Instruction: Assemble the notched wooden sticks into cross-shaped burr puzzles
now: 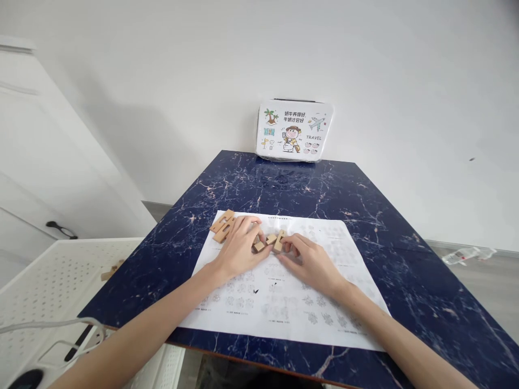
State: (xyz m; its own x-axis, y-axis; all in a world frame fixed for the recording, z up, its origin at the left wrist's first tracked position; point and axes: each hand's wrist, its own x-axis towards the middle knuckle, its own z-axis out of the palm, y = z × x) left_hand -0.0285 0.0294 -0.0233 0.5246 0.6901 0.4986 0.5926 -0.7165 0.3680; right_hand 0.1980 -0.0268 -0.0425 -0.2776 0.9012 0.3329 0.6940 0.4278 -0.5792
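My left hand (pixel 240 246) curls over a small notched wooden block (pixel 258 247), thumb and fingers closed around it; part of the block is hidden under the fingers. My right hand (pixel 312 262) pinches an upright-angled wooden block (pixel 279 243) between thumb and fingertips. Between the two hands lies another light wooden block (pixel 271 239), close to or touching the others; I cannot tell whether they interlock. Left of my left hand, two notched wooden pieces (pixel 221 221) rest side by side near the top left corner of the printed sheet (pixel 284 324).
The sheet, with line diagrams, lies on a dark blue marble-patterned table (pixel 194 200). A white illustrated case (pixel 295 131) leans against the wall at the back. On the left, a white perforated shelf (pixel 48 275) carries a cable and more wooden pieces (pixel 110 271).
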